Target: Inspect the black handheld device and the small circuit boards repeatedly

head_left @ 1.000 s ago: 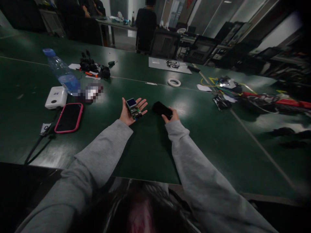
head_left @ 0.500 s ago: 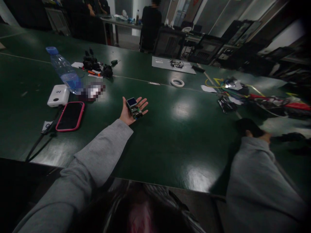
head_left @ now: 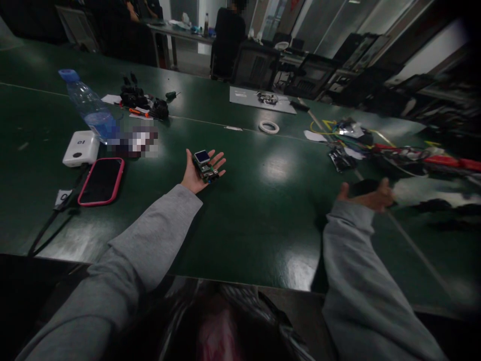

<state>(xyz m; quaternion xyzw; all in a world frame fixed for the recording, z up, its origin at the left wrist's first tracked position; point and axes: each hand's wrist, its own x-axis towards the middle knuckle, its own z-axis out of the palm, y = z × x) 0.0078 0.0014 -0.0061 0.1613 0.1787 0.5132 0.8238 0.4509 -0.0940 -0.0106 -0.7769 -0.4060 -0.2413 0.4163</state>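
Observation:
On the upturned palm of my left hand (head_left: 192, 176) lies a small circuit board (head_left: 206, 172) with a little square screen (head_left: 202, 157) mounted on it. The fingers are spread, and the thumb is beside the board's edge. Farther right, my right hand (head_left: 370, 199) is around a dark object (head_left: 364, 187), its thumb and fingers on either side. That object is blurred and partly hidden by the hand, so its kind cannot be made out. It is held above the green table (head_left: 259, 220).
At left are a pink-cased phone (head_left: 101, 181), a white plug-like box (head_left: 80, 148) with a cable, and a tilted-looking plastic bottle (head_left: 88, 108). A tape roll (head_left: 269, 127) lies farther back. Tangled wires (head_left: 349, 131) and red cables (head_left: 451, 163) spread at right. A person (head_left: 229, 35) sits beyond.
My right hand has moved left and slightly up with the dark object. My left hand still bears the circuit board, nearly in the same place. The whole view has shifted slightly.

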